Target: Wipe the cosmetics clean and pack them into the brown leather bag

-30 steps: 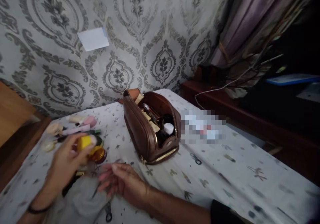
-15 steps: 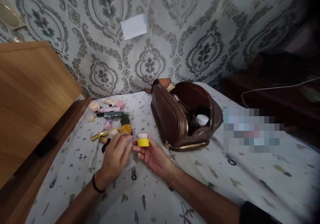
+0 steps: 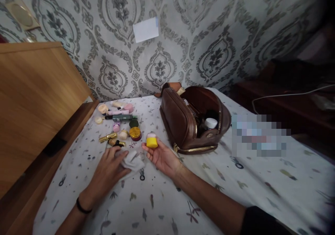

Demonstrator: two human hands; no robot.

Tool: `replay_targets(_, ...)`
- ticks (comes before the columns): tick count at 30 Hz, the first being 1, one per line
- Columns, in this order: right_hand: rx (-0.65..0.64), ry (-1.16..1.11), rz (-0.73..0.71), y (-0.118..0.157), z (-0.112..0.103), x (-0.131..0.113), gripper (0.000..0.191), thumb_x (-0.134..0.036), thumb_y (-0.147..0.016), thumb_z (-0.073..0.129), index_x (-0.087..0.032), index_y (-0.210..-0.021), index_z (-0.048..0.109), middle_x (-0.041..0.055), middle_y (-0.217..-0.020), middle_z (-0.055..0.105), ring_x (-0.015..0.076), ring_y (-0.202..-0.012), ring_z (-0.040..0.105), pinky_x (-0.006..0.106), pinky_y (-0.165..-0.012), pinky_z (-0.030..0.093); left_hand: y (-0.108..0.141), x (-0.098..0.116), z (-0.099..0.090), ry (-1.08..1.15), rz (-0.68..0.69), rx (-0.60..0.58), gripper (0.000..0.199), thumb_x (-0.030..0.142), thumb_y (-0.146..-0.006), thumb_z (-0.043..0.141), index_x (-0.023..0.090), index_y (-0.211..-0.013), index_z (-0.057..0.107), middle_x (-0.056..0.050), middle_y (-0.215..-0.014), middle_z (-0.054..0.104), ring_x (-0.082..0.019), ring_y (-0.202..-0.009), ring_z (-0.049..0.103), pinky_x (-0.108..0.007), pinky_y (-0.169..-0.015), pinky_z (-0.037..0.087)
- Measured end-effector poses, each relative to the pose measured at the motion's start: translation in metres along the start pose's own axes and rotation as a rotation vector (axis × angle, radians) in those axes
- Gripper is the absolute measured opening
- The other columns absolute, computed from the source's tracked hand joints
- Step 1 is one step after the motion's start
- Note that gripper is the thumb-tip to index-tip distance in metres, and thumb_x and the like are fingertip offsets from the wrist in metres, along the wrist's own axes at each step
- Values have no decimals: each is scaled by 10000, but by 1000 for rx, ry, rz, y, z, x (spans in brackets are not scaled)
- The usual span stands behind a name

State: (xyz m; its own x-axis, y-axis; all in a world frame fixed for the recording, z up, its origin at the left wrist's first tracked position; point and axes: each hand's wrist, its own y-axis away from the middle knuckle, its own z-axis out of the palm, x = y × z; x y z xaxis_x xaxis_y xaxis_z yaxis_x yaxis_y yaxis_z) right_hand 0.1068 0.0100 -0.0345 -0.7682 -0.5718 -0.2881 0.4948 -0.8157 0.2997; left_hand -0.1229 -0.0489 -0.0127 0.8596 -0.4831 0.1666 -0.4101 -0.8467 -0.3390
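Jar [image 3: 151, 142]: yellow with a pale top, held off the patterned cover [image 3: 151, 210], between eight and nine o'clock from the bag.
Right fingers [image 3: 155, 152]: closed lightly around the jar, palm turned upward.
Left fingers [image 3: 120, 156]: parted and curved at the nine o'clock edge of the cloth; cannot tell whether gripping.
Cloth [image 3: 134, 161]: grey-white and crumpled, at about eight o'clock from the jar.
Bag [image 3: 178, 121]: brown, unzipped and wide open, with a white-capped bottle [image 3: 210, 123] inside, toward its five o'clock end.
Amber pot [image 3: 135, 133]: between nine and ten o'clock from the jar, with a dark green lid [image 3: 133, 124] at its twelve.
Gold tube [image 3: 108, 137]: at ten o'clock from the cloth, near a second, black-and-gold tube [image 3: 116, 142].
Green tube [image 3: 124, 117]: lying across, at eleven o'clock from the cloth, just below a pink tube [image 3: 118, 112].
Paper [image 3: 146, 29]: white, at twelve o'clock, against the wallpaper [image 3: 159, 67].
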Motion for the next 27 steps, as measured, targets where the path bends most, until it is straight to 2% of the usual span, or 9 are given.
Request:
replay_targets(3, 13, 5, -4, 1, 0, 1, 186, -300, -987, 483, -152, -992, 596, 75, -843, 732, 165, -775, 719, 233, -597, 541, 0, 7, 7, 8, -12, 6, 129, 284, -906, 548, 235, -947, 660, -82, -1076, 576, -256, -1002, 536, -396, -848, 471)
replay_targets(6, 21, 16, -15, 2, 1, 0, 203, -304, -993, 472, -148, -985, 601, 67, -828, 733, 162, -759, 722, 233, -590, 547, -8, 9, 3, 133, -90, 55, 168, 272, -907, 507, 204, -772, 582, -50, -897, 589, -205, -842, 540, -317, -733, 447)
replay_targets(8, 28, 34, -15, 3, 2, 0, 238, -304, -1006, 442, -131, -984, 604, 86, -833, 735, 160, -763, 725, 222, -583, 548, -18, 11, -7, 263, -205, 143, 224, 335, -884, 528, 200, -705, 527, -12, -759, 544, -171, -719, 512, -277, -643, 415)
replay_targets(12, 50, 78, -23, 6, 2, -1, 255, -306, -995, 476, -92, -978, 613, 105, -805, 730, 163, -773, 731, 208, -614, 559, -48, 19, -29, 557, -496, 301, 242, 425, -841, 571, 186, -797, 579, 43, -657, 483, -129, -597, 452, -235, -554, 362)
replay_targets(14, 51, 97, -51, 7, 0, -1, 233, -309, -966, 541, -92, -958, 623, 85, -763, 724, 153, -733, 725, 203, -621, 560, -63, 28, -30, 665, -540, 329, 256, 417, -831, 588, 180, -925, 610, 37, -711, 539, -133, -637, 493, -226, -576, 383)
replay_targets(17, 11, 114, -85, 7, -3, 1, 210, -326, -911, 630, -119, -945, 637, 50, -754, 724, 140, -681, 707, 201, -596, 552, -80, 45, -11, 732, -403, 315, 264, 358, -827, 604, 181, -1022, 610, -14, -942, 626, -170, -841, 576, -247, -727, 448)
replay_targets(21, -64, 133, -148, 2, -9, 4, 196, -304, -815, 731, -175, -943, 658, 6, -818, 738, 120, -654, 667, 210, -581, 525, -90, 69, 31, 754, -189, 192, 307, 325, -903, 530, 189, -1178, 548, -65, -1115, 622, -205, -1023, 579, -315, -912, 449)
replay_targets(24, -77, 152, -159, -3, -15, 5, 228, -318, -753, 769, -181, -906, 669, 16, -841, 744, 148, -759, 668, 246, -669, 524, -91, 77, 53, 798, -152, 157, 360, 347, -952, 460, 191, -1274, 501, -96, -1227, 596, -225, -1160, 541, -356, -1019, 407)
replay_targets(27, -96, 168, -143, -5, -18, 5, 297, -345, -707, 794, -168, -914, 677, 32, -854, 743, 171, -805, 663, 282, -728, 517, -89, 74, 59, 906, -176, 106, 412, 413, -933, 502, 196, -1284, 521, -97, -1294, 581, -243, -1231, 513, -369, -1058, 394)
